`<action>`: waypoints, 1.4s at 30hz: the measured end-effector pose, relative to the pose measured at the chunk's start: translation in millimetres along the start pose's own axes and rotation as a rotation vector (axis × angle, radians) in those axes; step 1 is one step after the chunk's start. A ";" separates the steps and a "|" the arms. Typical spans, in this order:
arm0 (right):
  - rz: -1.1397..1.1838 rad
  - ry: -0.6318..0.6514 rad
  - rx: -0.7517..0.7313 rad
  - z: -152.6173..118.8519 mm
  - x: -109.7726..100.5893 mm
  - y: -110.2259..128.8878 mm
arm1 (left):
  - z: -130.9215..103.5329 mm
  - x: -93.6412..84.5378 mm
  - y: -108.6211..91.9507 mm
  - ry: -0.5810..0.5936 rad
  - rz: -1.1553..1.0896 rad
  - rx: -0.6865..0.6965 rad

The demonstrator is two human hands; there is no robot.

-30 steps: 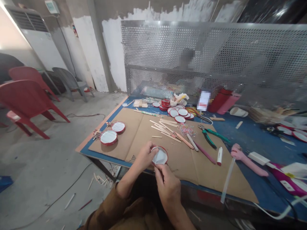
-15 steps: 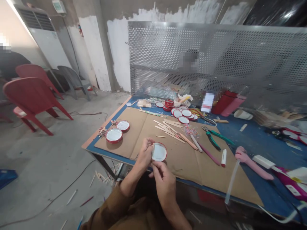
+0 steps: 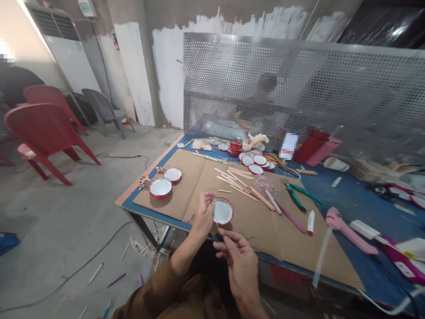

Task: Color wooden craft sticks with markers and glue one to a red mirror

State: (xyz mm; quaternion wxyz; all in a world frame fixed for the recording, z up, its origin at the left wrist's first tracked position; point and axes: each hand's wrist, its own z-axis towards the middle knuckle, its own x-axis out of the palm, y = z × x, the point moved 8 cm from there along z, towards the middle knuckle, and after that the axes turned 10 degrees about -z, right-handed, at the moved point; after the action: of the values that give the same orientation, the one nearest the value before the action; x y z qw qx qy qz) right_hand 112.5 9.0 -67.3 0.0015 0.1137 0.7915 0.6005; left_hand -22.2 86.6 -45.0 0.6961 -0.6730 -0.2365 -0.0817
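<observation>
Head: hands (image 3: 245,262) at disc (image 3: 223,211) near table edge (image 3: 131,201); open cardboard (image 3: 288,241) rightward

From my remote seat, I see an unfinished workroom with bright light (image 3: 11,29) at upper left.
On the concrete floor (image 3: 79,204), I make out red plastic chairs (image 3: 43,126), a grey chair (image 3: 101,106) and a tall white cabinet unit (image 3: 71,64); patchy white paint covers part of the wall (image 3: 169,66), and a perforated metal screen (image 3: 226,62) stands behind the blue table (image 3: 352,199).
</observation>
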 end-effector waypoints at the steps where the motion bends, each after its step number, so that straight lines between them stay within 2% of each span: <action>1: 0.054 -0.002 0.038 -0.8 -1.7 -2.7 | 0.7 -0.8 0.7 -0.009 0.000 0.004; 4: 0.101 -0.020 0.041 -1.2 -9.4 0.1 | 2.6 -2.5 -0.3 -0.030 -0.022 0.022; 8: -0.019 -0.054 -0.106 8.6 -19.8 23.7 | -0.2 7.6 -5.2 0.092 0.064 -0.006; 10: -0.121 -0.011 -0.146 17.1 -16.9 34.6 | -3.5 12.6 -7.3 0.165 0.103 -0.037; 14: -0.374 0.161 -0.245 30.7 0.1 49.5 | -8.4 18.6 -5.9 0.316 0.074 -0.114; 17: -0.543 0.169 -0.289 37.7 1.0 53.5 | -9.3 21.7 -1.1 0.408 0.036 -0.170; 20: -0.572 0.142 -0.313 43.7 -5.6 58.0 | -5.9 24.5 -0.9 0.428 0.084 -0.148; 24: -0.609 0.291 -0.276 56.6 -6.7 59.7 | -2.1 31.2 -0.6 0.428 0.296 -0.119; 25: -0.644 0.288 -0.273 62.7 -10.3 62.5 | -1.3 31.7 -1.1 0.413 0.346 -0.107; 26: -0.702 0.248 -0.295 70.2 -15.9 68.1 | -0.6 31.7 -2.4 0.394 0.390 -0.087; 29: -0.995 -0.057 -0.522 90.8 -35.7 99.4 | 0.2 31.1 -5.9 0.350 0.486 -0.028; 31: -1.171 -0.153 -0.629 102.1 -36.7 110.0 | -0.3 31.5 -5.7 0.349 0.520 -0.020; 36: -1.222 -0.163 -0.655 122.2 -32.1 107.5 | -0.8 32.1 -7.8 0.330 0.551 0.000; 40: -1.179 -0.164 -0.638 117.4 -31.3 102.3 | -1.9 33.7 -9.1 0.340 0.565 0.007; 42: -1.112 -0.109 -0.592 110.0 -28.4 94.6 | -2.4 34.3 -9.3 0.356 0.544 -0.007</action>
State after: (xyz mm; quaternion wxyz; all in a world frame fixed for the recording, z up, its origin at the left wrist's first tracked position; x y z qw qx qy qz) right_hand 172.3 132.3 -11.9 0.3851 -0.2892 0.5316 0.6968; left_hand 4.3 90.5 -21.5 0.7205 -0.6890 0.0778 -0.0102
